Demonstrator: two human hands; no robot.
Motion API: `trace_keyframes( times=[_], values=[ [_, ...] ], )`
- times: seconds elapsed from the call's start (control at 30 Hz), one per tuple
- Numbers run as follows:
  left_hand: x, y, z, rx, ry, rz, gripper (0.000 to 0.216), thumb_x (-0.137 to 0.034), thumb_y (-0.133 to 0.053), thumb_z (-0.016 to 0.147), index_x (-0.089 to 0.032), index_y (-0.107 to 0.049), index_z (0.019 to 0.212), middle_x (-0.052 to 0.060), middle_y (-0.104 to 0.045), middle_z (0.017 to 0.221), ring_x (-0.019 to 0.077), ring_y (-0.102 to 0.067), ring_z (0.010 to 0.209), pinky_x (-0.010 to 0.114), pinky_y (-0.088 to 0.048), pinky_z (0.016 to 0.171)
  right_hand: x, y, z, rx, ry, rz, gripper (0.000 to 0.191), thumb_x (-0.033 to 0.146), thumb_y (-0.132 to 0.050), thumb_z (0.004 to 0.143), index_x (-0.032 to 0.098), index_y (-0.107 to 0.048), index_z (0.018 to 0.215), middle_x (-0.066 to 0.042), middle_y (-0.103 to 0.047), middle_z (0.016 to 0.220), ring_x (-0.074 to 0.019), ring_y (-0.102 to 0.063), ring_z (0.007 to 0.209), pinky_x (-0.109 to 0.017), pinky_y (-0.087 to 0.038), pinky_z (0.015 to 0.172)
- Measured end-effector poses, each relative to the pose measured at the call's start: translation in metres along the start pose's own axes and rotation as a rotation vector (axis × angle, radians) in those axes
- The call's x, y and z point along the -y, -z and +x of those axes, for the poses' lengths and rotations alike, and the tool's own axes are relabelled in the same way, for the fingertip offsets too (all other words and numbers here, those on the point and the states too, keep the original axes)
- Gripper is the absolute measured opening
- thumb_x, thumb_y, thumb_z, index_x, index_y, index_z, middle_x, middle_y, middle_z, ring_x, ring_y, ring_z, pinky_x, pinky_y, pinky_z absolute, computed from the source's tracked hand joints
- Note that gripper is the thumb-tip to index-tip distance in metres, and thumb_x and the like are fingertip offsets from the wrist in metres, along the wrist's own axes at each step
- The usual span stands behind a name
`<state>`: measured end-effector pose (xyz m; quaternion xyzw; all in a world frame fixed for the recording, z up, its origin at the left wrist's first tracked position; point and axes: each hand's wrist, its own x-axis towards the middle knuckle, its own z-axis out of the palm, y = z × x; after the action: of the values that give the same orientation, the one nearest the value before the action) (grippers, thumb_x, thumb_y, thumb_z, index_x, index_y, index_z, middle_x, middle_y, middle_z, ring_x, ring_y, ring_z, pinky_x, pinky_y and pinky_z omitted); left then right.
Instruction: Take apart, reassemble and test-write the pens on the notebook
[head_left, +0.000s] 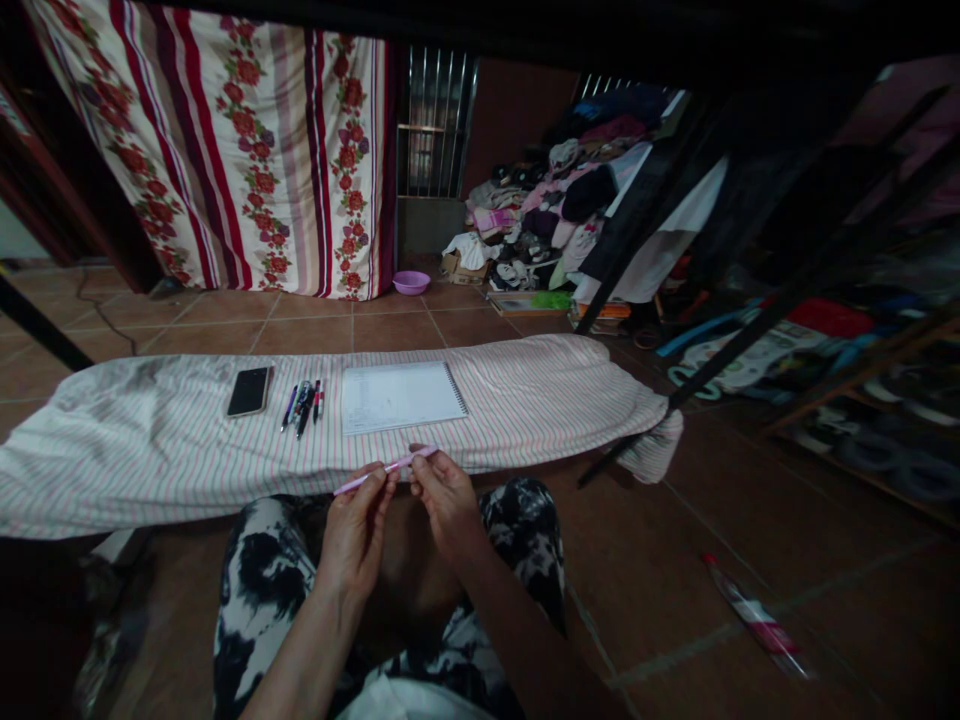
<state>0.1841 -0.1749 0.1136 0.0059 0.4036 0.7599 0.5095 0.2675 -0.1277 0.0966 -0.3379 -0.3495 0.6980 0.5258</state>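
Observation:
A slim pink pen (pixel 398 463) is held level above my knees, just off the near edge of the cloth-covered board. Its left part is pinched by my left hand (pixel 358 527), thumb against fingers. Toward the pen's other end, my right hand (pixel 447 500) pinches it too. Beyond the hands lies a spiral notebook (pixel 401 395), open at a pale page with faint writing at its left side. Several pens (pixel 304 402) lie in a loose bunch to its left. Farther left rests a dark-screened phone (pixel 249 391).
A striped cloth (pixel 540 400) covers the long board. Dark metal poles (pixel 637 235) slant at right. On the tiled floor are a plastic bottle (pixel 757 615), a purple basin (pixel 411 283) and a heap of clothes (pixel 555 200). A floral curtain (pixel 289 150) hangs behind.

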Motion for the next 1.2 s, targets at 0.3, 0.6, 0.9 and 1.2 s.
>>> trace_keyframes(
  times=[0.3,0.6,0.9,1.2],
  values=[
    [0.001,0.001,0.001,-0.026,0.006,-0.002,0.014,0.002,-0.055,0.075,-0.008,-0.064,0.072,0.004,-0.066,0.070,0.0102,-0.065,0.067,0.018,-0.054,0.067,0.001,0.002,0.000,0.004,0.010,-0.008,0.029,0.036,-0.076,0.057,0.016,-0.068,0.077,0.001,-0.055,0.065,-0.0097,-0.042,0.059,-0.024,-0.033,0.055],
    [0.000,0.002,0.004,-0.012,0.022,-0.009,0.016,0.003,-0.053,0.076,-0.007,-0.065,0.071,0.004,-0.066,0.070,0.0107,-0.065,0.066,0.018,-0.055,0.066,-0.002,0.003,0.002,0.031,0.017,-0.016,0.028,0.037,-0.075,0.061,0.017,-0.067,0.079,0.002,-0.055,0.065,-0.0092,-0.043,0.059,-0.024,-0.034,0.056],
    [0.002,0.000,0.004,-0.011,0.027,0.011,0.018,0.004,-0.052,0.077,-0.007,-0.065,0.070,0.005,-0.066,0.070,0.0107,-0.065,0.067,0.018,-0.055,0.067,-0.002,0.004,0.004,-0.031,0.033,-0.039,0.028,0.038,-0.077,0.056,0.016,-0.067,0.071,0.002,-0.055,0.060,-0.0089,-0.041,0.056,-0.024,-0.032,0.054],
    [-0.001,-0.001,0.003,-0.040,0.030,-0.010,0.019,0.004,-0.052,0.077,-0.008,-0.064,0.069,0.004,-0.066,0.069,0.0101,-0.065,0.066,0.018,-0.055,0.067,0.000,0.001,0.003,-0.006,0.015,-0.039,0.033,0.038,-0.077,0.056,0.017,-0.068,0.079,0.000,-0.059,0.069,-0.0113,-0.047,0.063,-0.024,-0.036,0.055]
  ],
)
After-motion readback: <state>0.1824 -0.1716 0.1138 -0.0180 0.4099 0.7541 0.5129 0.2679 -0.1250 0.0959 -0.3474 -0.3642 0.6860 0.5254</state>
